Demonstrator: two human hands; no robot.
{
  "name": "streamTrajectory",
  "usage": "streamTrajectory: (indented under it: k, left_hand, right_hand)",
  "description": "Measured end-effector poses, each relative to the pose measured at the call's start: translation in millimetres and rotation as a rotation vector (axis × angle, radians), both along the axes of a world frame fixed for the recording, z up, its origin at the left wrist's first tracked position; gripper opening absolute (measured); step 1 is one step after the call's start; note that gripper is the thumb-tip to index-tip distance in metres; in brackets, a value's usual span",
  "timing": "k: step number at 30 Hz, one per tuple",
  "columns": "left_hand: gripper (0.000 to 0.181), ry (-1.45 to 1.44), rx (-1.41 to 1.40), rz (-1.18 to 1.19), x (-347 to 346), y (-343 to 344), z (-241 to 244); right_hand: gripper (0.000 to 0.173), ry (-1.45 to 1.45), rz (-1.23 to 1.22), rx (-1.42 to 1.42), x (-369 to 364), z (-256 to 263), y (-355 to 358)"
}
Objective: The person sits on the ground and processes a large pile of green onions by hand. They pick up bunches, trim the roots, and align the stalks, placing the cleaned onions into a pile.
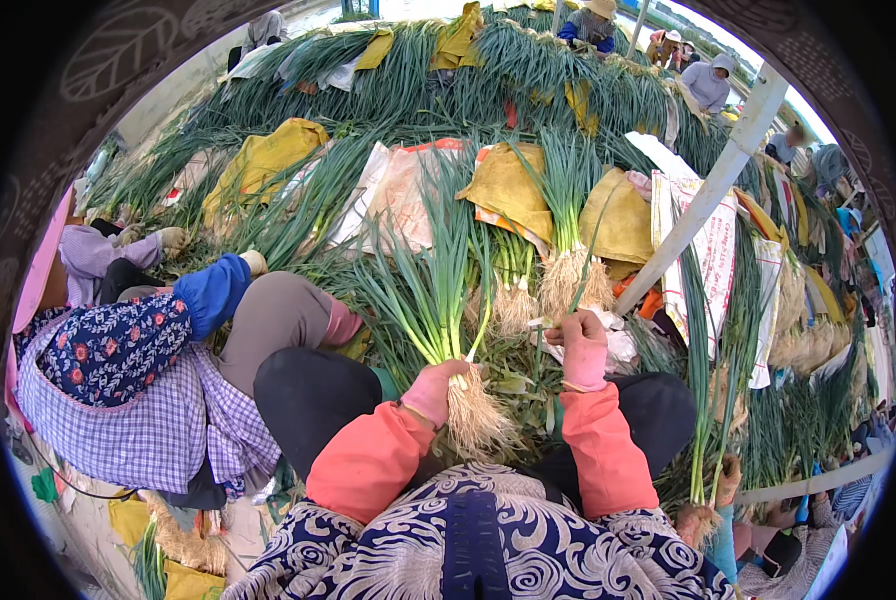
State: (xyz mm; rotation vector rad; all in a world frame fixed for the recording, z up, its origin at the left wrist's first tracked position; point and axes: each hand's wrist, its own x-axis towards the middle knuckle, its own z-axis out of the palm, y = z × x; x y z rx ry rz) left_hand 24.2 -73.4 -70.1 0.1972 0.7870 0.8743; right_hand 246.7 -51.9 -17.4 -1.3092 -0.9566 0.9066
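Observation:
My left hand [431, 391], in a pink glove with bare fingertips, grips a bunch of green onions [442, 330] just above the roots. Their long green leaves fan out away from me, and the pale fibrous roots [479, 420] hang toward my lap. To the right, my right hand [584, 346], gloved alike, pinches a thin green onion leaf [584, 281] between thumb and fingers. It is apart from the bunch. Just beyond my hands, another rooted bunch [568, 259] and a smaller bunch [514, 285] lie on the pile. Leaf scraps [508, 375] cover the ground between my knees.
A slanted metal post [707, 187] stands ahead right. Close on my left sits a person in a checked apron [125, 412]; another person's hand [728, 480] holds onions at lower right. Yellow sacks [511, 184] and a printed white sack [707, 247] lie over heaped onions [418, 82].

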Motion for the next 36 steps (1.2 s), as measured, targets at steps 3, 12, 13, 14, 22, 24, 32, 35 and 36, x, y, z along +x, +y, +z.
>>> streamTrajectory:
  k: [3, 12, 13, 14, 22, 24, 32, 35, 36]
  left_hand:
    - [0.026, -0.067, -0.021, -0.038, 0, 4, -8]
    - [0.024, -0.152, -0.091, -0.114, 4, -9, -18]
    - [0.023, -0.140, -0.067, -0.149, 6, -9, -13]
    - [0.022, -0.135, -0.027, -0.142, 8, -10, -16]
    - [0.027, -0.118, 0.080, -0.220, 9, -11, -36]
    - [0.029, -0.129, 0.074, -0.194, 13, -12, -39]
    - [0.038, 0.922, 1.104, -0.576, 13, -4, -33]
    - [0.038, 1.345, 1.464, -0.962, 22, 11, -15]
    - [0.040, 1.317, 1.502, -0.899, 28, 15, -24]
  right_hand:
    - [0.020, -0.482, 0.424, -0.689, 9, -50, -20]
    - [0.033, -0.202, 0.626, -0.505, -36, -32, 27]
    - [0.031, -0.217, 0.737, -0.524, -41, -34, 34]
    - [0.027, -0.227, 0.686, -0.519, -46, -37, 32]
    - [0.034, -0.718, 0.763, -0.479, -51, -46, 4]
    - [0.036, -0.629, 0.794, -0.540, -46, -48, 4]
    - [0.078, -0.877, 0.765, -0.455, -54, -24, -8]
    - [0.083, -1.041, 0.827, -0.542, -39, -15, 2]
    - [0.086, -1.074, 0.842, -0.592, -34, -12, 10]
